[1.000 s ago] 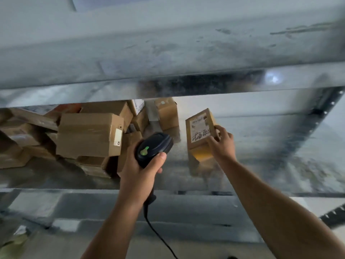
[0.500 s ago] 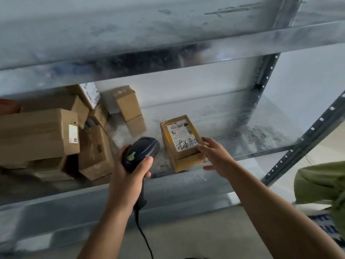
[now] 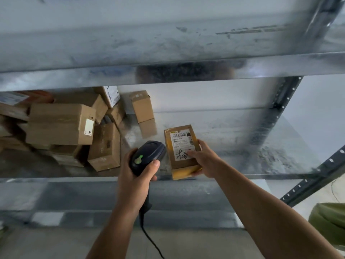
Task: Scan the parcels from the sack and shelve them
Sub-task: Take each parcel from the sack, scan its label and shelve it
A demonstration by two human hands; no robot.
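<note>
Guessing this parcel [image 3: 182, 146] is light, stiff and tape-slick; right hand [image 3: 203, 159] grip pinches its near corner, left hand [image 3: 136, 176] grip wraps the scanner [image 3: 149, 154] beside it.

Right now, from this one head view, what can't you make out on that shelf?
All in the head view:
parcel label: the print is too small, and the right hand covers part of the handwriting.
scanner handle: hidden in the left hand.
box pile: cut off by the left edge, tops hidden behind the upper shelf.
green bundle: cut by the right edge.
</note>
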